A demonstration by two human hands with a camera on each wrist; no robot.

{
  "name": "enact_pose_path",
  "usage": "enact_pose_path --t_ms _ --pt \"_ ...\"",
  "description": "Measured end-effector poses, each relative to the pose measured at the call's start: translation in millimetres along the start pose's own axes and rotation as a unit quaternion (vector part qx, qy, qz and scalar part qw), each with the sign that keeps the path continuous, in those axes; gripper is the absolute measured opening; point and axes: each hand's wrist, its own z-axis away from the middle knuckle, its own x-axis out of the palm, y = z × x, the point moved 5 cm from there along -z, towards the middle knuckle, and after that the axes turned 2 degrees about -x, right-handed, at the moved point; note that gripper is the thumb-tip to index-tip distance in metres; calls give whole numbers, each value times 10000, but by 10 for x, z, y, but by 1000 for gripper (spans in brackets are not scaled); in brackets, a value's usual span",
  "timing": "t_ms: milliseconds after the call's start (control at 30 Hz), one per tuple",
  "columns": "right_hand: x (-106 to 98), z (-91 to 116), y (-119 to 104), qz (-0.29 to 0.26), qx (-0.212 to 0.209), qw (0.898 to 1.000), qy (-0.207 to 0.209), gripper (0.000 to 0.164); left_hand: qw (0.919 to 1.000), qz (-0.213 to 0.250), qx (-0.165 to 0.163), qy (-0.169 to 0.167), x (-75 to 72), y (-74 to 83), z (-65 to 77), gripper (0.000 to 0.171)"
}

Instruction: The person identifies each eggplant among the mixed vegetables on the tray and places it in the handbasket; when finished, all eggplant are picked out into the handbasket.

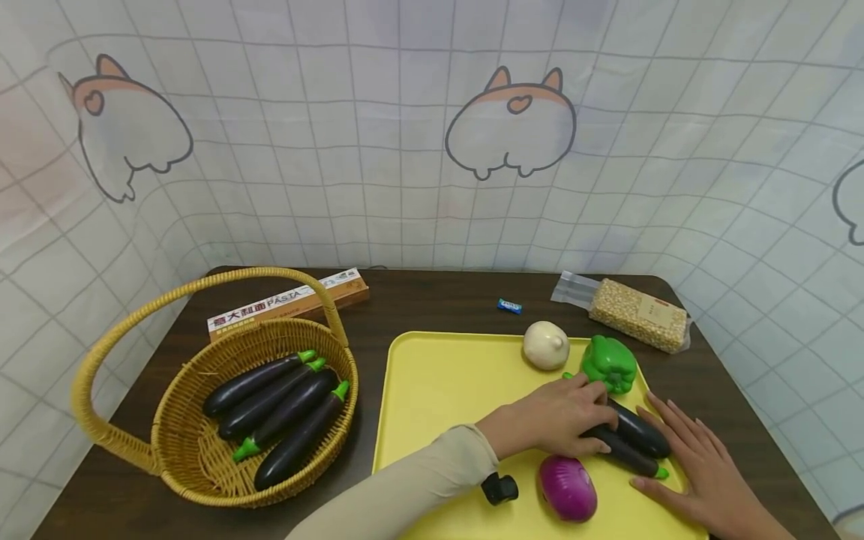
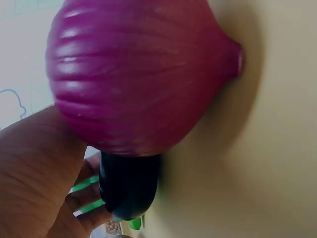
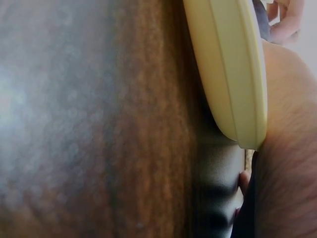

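Head view: nearest, purple onion on yellow tray; risk of rolling if bumped by the adjacent left wrist. Right hand at the tray's right rim, fingers spread apart beside the eggplant ends; firm contact uncertain. Left hand slightly beyond, fingers and thumb curled over two eggplants lying side by side on the tray; impossible to tell whether clamped on one or both. Possible slip or roll, caused by smooth skin and uneven grip. To the left, four eggplants in wicker basket. Farther, green bell pepper by the rim, liable to displacement if nudged by the left knuckles; white onion alongside. Farthest, grain bag, blue packet, pasta box.
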Motion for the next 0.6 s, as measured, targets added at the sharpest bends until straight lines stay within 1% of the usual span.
enact_pose_path --t_ms 100,233,400,500,600 --pt "-17 6 6 -15 2 10000 22 95 9997 212 96 11 22 0 -2 32" --pt "-5 -4 -6 24 10 10000 42 95 9988 467 107 30 42 -45 62 32" --pt "12 -5 0 93 87 9999 -11 95 9971 763 -18 46 72 -124 168 30" --pt "7 -8 -2 135 69 9999 -11 95 9971 746 -130 104 82 -196 284 28" --pt "-14 -3 -10 173 28 9998 50 96 9983 476 -269 192 80 -290 430 30"
